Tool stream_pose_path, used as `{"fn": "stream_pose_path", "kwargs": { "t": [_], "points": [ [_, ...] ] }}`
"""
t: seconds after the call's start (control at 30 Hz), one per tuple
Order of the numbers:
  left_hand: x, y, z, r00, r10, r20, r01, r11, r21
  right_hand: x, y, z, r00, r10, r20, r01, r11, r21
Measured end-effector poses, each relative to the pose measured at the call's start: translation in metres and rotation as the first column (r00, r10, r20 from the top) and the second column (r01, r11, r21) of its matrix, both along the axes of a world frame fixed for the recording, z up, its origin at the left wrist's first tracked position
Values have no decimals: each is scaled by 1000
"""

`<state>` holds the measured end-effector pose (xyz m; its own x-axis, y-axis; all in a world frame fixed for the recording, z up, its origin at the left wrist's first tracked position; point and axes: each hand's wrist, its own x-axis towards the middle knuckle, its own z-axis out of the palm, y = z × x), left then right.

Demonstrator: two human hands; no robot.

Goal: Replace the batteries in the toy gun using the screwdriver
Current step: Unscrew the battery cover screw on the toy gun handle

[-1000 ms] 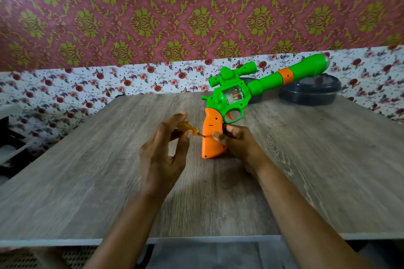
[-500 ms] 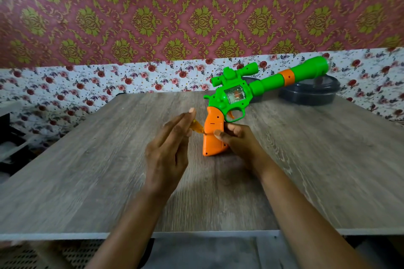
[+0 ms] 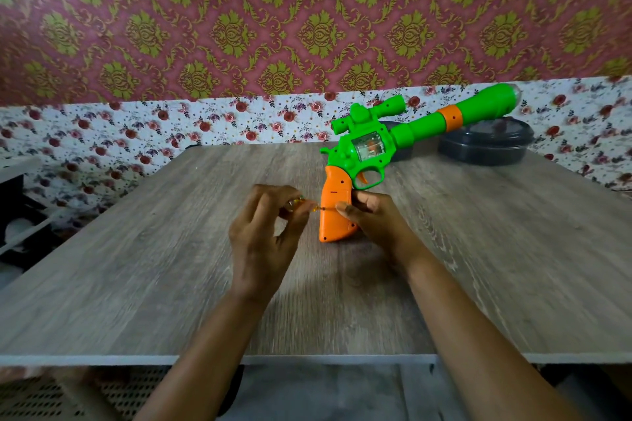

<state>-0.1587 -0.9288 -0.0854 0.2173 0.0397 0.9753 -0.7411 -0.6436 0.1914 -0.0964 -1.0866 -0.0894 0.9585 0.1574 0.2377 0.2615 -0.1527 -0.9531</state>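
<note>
A green toy gun (image 3: 372, 147) with an orange grip (image 3: 335, 208) stands grip-down on the wooden table (image 3: 171, 267), its barrel pointing up and to the right. My right hand (image 3: 372, 219) holds the grip from the right side, thumb across its front. My left hand (image 3: 263, 239) pinches a small screwdriver (image 3: 301, 207) with a yellow-orange handle between its fingertips. The tool's thin tip meets the left face of the grip about halfway down. Most of the handle is hidden by my fingers.
A dark round lidded container (image 3: 489, 143) sits at the table's back right, behind the barrel. A floral wall runs along the far side. A dark shelf unit (image 3: 17, 215) stands off the table's left edge. The table's front edge lies close to me.
My left hand's fingers went from curled round the screwdriver to stretched out and back to curled, turning the tool. The gun and my right hand stayed in place.
</note>
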Motion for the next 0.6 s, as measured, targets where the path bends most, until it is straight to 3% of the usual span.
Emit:
{"fn": "stream_pose_path", "kwargs": {
  "t": [0.27, 0.6],
  "points": [
    [-1, -2, 2, 999, -17, 29, 14, 993, 119, -2, 1, 1, 1000, -7, -16, 7, 1000, 18],
    [-1, -2, 2, 1000, -11, -23, 12, 999, 50, -1, 1, 1, 1000, 0, -11, 0, 1000, 28]
  ]
}}
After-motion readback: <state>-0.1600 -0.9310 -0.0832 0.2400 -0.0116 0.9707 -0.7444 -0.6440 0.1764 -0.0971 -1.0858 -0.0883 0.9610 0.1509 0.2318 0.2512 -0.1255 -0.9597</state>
